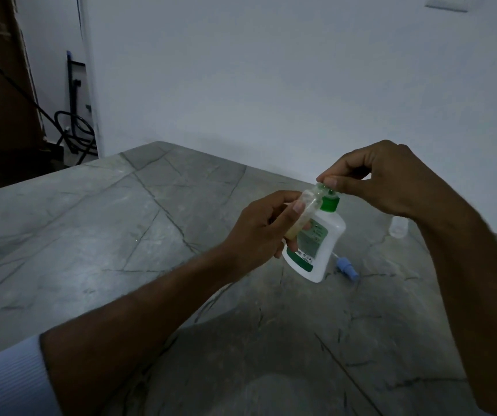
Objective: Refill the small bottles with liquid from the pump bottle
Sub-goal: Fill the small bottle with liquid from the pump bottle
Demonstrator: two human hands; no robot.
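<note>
Small bottle (307, 208), part-filled, gripped in left hand (259, 232) above tabletop (121, 235), mouth beside green-capped bottle (316, 244); right hand (385, 178) pinches its top, apparently for capping.

Broad open stretch of grey stone table (97, 223) to the left and front, nothing standing there. Middle blocked by both hands (259, 232) (388, 178) holding a small bottle (304, 214) against the white green-capped bottle (316, 250) above the surface. Just behind, on the right: blue pump head (346, 265) lying flat, clear bottle (398, 226) upright near the wall (271, 70). Narrow gap between those two.
</note>
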